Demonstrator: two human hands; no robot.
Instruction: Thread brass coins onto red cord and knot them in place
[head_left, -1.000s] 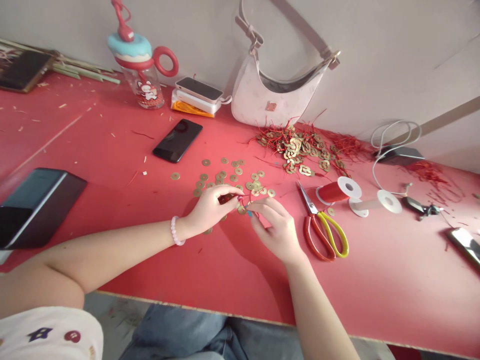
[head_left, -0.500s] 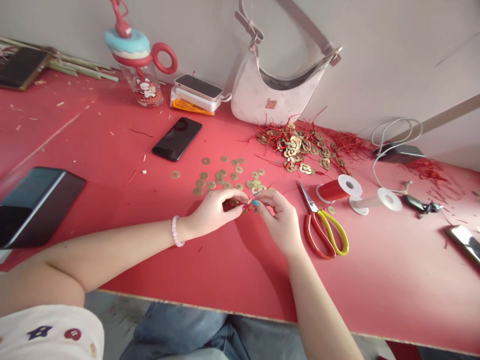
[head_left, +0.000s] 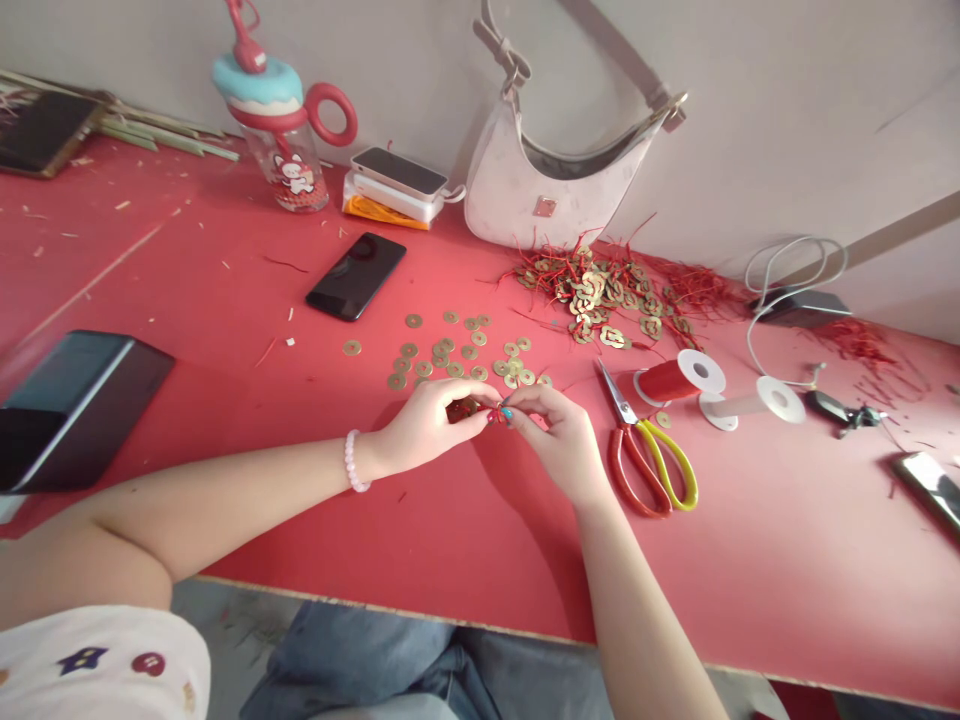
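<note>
My left hand point(head_left: 424, 428) and my right hand point(head_left: 559, 440) meet fingertip to fingertip over the red table point(head_left: 465, 540). Both are pinched on a small piece of brass coins tied with red cord point(head_left: 480, 410). A pink bead bracelet sits on my left wrist. Just beyond my fingers lie several loose brass coins point(head_left: 450, 355). Farther back is a heap of coins knotted with red cord point(head_left: 607, 295).
Red-and-yellow scissors point(head_left: 645, 450) lie right of my right hand, beside a spool of red cord point(head_left: 679, 378) and an empty spool point(head_left: 754, 403). A black phone point(head_left: 356, 277), a cartoon bottle point(head_left: 281, 130), a pale handbag point(head_left: 555, 190) and a dark box point(head_left: 71, 405) stand around.
My hands have drawn closer together, from slightly apart to fingertips touching around the coin piece, and lifted a little away from me.
</note>
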